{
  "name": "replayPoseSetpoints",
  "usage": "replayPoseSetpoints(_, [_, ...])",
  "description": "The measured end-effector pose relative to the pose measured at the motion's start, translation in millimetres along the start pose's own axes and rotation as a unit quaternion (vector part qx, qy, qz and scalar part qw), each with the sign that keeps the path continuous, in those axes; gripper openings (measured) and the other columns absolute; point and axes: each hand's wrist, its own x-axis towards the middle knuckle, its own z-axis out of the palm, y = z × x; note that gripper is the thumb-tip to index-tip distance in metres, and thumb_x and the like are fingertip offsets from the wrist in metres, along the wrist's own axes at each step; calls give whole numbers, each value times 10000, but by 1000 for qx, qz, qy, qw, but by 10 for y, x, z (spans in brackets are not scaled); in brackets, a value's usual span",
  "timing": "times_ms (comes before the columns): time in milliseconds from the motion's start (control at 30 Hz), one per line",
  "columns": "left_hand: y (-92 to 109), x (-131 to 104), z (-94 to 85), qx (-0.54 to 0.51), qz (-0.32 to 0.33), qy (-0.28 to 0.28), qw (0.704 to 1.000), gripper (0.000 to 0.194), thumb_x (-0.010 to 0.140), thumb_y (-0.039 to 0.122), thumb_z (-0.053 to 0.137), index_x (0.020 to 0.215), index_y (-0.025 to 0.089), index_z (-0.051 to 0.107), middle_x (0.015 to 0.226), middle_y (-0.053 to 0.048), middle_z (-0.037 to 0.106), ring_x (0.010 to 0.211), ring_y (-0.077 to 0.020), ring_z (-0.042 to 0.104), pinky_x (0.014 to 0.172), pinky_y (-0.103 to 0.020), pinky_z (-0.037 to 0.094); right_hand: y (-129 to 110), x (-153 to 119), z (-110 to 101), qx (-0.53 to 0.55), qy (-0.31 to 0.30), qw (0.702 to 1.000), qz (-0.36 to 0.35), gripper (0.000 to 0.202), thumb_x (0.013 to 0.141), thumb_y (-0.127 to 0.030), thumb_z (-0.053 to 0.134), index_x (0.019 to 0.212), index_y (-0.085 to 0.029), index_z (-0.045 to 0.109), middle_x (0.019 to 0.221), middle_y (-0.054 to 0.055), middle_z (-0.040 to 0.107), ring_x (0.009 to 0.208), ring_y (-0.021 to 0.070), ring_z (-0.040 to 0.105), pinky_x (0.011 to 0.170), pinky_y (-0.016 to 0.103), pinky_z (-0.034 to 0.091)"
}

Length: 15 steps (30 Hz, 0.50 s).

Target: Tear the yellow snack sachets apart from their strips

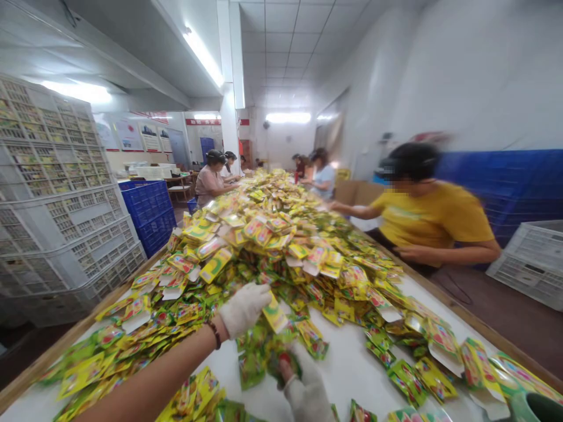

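Observation:
My left hand (pixel 245 310), in a white glove, is closed on a small yellow carton (pixel 275 313) held over the table. Just below and to its right, my right hand (pixel 303 375), gloved with a bare thumb showing, grips a green packet (pixel 281 360) with a red patch. The packet is blurred by motion. More green packets (pixel 251 357) lie under and beside my hands on the white tabletop (pixel 345 363). Beyond my hands rises a long heap of yellow cartons and green packets (pixel 264 234).
A co-worker in a yellow shirt (pixel 431 220) sits at the right, and several others sit farther along. White crates (pixel 57 205) are stacked at the left beside blue crates (pixel 147 205). A wooden rim (pixel 457 310) edges the table. A green cup-like object (pixel 534 407) stands at the lower right.

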Motion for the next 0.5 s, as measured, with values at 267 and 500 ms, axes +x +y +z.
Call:
replayPoseSetpoints(267, [337,176,105,-50,-2,-44,998,314,802,115,556,1102,198,602,1210,-141,601,1196,-308,494,1053,-570,290,-72,-30,64,7,28,999,-18,780,622,-729,638,1085,-102,645,609,36,618,429,137,517,406,252,446])
replayPoseSetpoints(500, [349,256,-174,-158,-89,-49,982,248,855,187,491,1083,176,588,971,-92,675,886,-198,615,854,-342,478,-113,7,-90,12,98,985,-140,506,703,-574,662,1001,-166,683,1113,158,649,813,241,660,551,275,556])
